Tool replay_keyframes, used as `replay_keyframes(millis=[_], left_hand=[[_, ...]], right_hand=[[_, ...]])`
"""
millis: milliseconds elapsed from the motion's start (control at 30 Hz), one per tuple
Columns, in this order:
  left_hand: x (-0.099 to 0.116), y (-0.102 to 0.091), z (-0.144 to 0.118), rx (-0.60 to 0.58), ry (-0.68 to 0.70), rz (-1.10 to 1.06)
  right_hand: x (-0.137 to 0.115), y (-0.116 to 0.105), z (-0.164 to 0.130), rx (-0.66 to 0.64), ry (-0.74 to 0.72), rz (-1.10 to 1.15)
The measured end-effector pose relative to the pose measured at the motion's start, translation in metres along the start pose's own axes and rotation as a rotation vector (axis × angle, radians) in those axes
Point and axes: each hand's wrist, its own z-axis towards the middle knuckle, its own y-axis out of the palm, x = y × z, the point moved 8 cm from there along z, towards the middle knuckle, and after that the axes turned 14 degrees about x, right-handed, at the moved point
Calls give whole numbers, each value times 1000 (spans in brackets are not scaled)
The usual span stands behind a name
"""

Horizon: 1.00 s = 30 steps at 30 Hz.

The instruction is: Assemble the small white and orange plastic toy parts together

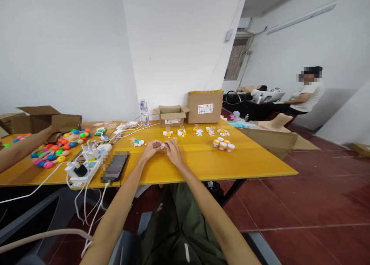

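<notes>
My left hand and my right hand meet over the yellow table, fingers bent together. Between their fingertips is a small white piece with reddish marks, too small to name. Left of my hands lie small white pieces with a teal lid. Beyond them stretches a row of little piles of white pieces, with orange-and-white lids and clear cups among them. To my right stands a cluster of small jars with orange and white lids.
A power strip with plugs and white cables lies left, beside a phone. Farther left, another person's arm reaches over colourful balls. Cardboard boxes and a water bottle stand by the wall. A person sits far right.
</notes>
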Motion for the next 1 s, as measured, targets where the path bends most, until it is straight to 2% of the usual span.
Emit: replay_keyframes(millis=[400, 633, 1000], left_hand=[[-10, -2, 4, 25, -42, -32], [-7, -1, 1, 19, -57, -40], [-8, -1, 1, 32, -71, -42]], right_hand=[[0, 3, -3, -37, -55, -15], [2, 4, -4, -41, -44, -72], [-1, 2, -3, -45, -42, -41]])
